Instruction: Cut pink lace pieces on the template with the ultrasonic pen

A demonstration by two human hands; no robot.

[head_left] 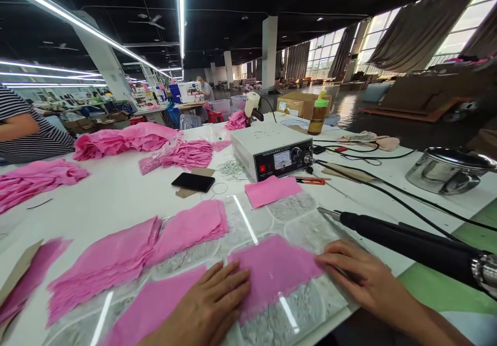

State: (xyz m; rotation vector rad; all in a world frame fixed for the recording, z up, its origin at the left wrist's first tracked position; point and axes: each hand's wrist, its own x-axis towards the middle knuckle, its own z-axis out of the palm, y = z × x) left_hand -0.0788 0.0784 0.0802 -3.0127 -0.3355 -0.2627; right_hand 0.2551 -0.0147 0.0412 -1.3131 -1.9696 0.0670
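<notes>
Closest to me, at six o'clock, my left hand (205,310) is lying flat and open, palm down, with its fingers reaching onto the pink lace piece (272,268). At four o'clock my right hand (361,278) is also open and flat, its fingertips touching the right edge of that piece. Neither hand is gripping anything. The lace piece is lying spread on a glass sheet (252,227) that is covering a patterned board on the counter (116,190).

I am judging the lace to be very light, thin and limp. It looks likely to slide easily on the glass and wrinkle if pushed. Pinching it at a corner or along the scalloped edge seems the best hold, with a flat palm keeping it from shifting.

Just beyond my right hand, at three o'clock, a black wand (407,242) is resting with its metal tip pointing towards the glass. At nine to ten o'clock, pink stacks (186,227) are fanning out beside the piece.

Further off, at twelve o'clock, a phone (193,182) and a white box (272,152) with a dial are sitting near each other. At two o'clock a steel pot (446,170) is standing. At ten o'clock a person's arm in a striped sleeve (34,128) is leaning on the counter.
</notes>
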